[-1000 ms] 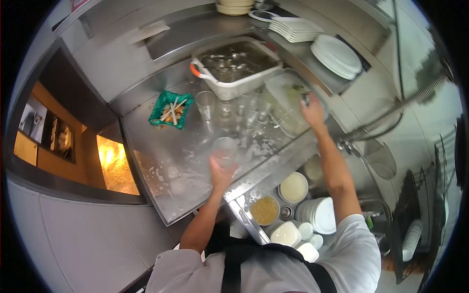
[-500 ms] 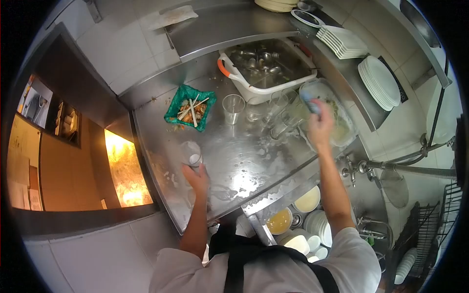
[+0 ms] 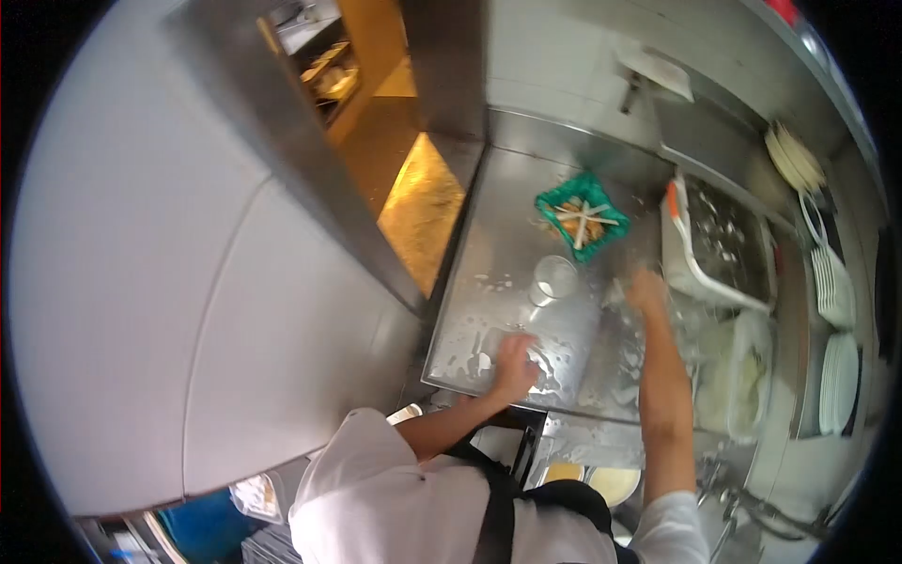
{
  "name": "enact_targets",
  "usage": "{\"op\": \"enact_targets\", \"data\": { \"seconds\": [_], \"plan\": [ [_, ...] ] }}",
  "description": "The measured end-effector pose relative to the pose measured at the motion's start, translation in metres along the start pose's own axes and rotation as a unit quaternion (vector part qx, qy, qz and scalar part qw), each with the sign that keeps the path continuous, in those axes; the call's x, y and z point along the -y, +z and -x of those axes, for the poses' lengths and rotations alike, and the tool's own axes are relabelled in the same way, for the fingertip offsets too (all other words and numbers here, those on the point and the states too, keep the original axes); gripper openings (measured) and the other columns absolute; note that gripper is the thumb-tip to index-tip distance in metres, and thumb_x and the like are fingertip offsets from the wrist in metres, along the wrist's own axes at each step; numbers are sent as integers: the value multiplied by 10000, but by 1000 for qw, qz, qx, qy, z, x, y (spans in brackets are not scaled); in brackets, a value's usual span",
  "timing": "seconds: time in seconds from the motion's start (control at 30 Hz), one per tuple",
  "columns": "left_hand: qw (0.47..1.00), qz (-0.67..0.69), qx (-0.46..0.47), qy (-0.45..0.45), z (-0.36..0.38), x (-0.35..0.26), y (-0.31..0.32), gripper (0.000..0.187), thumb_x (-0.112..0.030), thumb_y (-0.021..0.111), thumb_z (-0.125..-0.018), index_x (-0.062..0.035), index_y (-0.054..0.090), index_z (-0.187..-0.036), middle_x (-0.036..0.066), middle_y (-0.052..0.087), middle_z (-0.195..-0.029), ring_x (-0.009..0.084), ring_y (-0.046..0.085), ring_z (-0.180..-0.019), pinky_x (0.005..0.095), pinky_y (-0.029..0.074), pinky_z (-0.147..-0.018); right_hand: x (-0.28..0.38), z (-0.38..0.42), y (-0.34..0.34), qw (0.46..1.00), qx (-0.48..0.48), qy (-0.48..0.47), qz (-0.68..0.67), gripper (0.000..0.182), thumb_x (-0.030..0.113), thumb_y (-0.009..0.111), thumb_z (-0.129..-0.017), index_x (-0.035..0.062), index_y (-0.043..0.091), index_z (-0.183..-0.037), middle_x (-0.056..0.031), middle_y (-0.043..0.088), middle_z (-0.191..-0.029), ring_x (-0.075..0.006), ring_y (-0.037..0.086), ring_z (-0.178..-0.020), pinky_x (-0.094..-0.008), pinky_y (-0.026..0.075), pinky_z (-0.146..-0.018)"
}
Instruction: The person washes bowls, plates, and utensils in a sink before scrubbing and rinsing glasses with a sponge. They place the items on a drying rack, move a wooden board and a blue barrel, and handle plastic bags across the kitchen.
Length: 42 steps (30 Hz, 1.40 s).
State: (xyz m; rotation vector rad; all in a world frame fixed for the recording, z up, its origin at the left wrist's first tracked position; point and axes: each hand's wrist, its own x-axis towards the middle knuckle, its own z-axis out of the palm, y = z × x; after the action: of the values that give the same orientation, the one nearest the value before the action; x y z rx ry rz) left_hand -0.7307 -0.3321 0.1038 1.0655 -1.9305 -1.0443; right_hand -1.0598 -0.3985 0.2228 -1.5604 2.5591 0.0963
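No text, label, brand, number or sign can be read.

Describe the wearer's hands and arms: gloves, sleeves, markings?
Left hand and right hand are ungloved, with bare wrists. Short, plain white sleeves leave the forearms uncovered. Black straps cross the white shirt. No cables or markings visible; blur on the fingers hides whether there are rings.
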Motion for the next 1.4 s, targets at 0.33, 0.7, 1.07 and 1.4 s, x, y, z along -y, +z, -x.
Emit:
{"op": "enact_targets", "data": {
  "seconds": [0.33,0.7,1.07,1.4],
  "plan": [
    [923,180,147,306,-30,-153,31,256,-190,699,-819,-73,666,-1044,173,600,-1158,346,569,-1096,463,465,-917,-12,296,48,355,-65,250,-898,401,78,710,-813,15,599,-1193,-75,684,-1059,-217,659,-962,-377,527,-861],
    [817,133,529,-187,118,-180,106,325,-351,634,-872,-34,695,-909,102,675,-738,245,588,-436,351,445,-376,-36,508,54,808,-113,131,-563,480,0,680,-693,10,588,-1165,-99,665,-1036,-225,650,-902,-328,520,-806],
    [877,120,425,-190,175,-229,45,267,-301,648,-817,-46,681,-889,136,649,-819,303,624,-577,439,474,-405,-22,566,63,831,-99,-56,-544,370,-33,610,-734,-2,583,-1102,-81,602,-976,-150,550,-911,-277,440,-831],
    [769,265,464,-352,214,-185,86,263,-355,579,-857,-113,662,-919,52,621,-758,196,551,-517,347,418,-436,-3,596,-63,920,-281,-248,-112,289,-37,684,-714,25,644,-993,-123,596,-978,-306,597,-1002,-381,460,-902]
  ]
}}
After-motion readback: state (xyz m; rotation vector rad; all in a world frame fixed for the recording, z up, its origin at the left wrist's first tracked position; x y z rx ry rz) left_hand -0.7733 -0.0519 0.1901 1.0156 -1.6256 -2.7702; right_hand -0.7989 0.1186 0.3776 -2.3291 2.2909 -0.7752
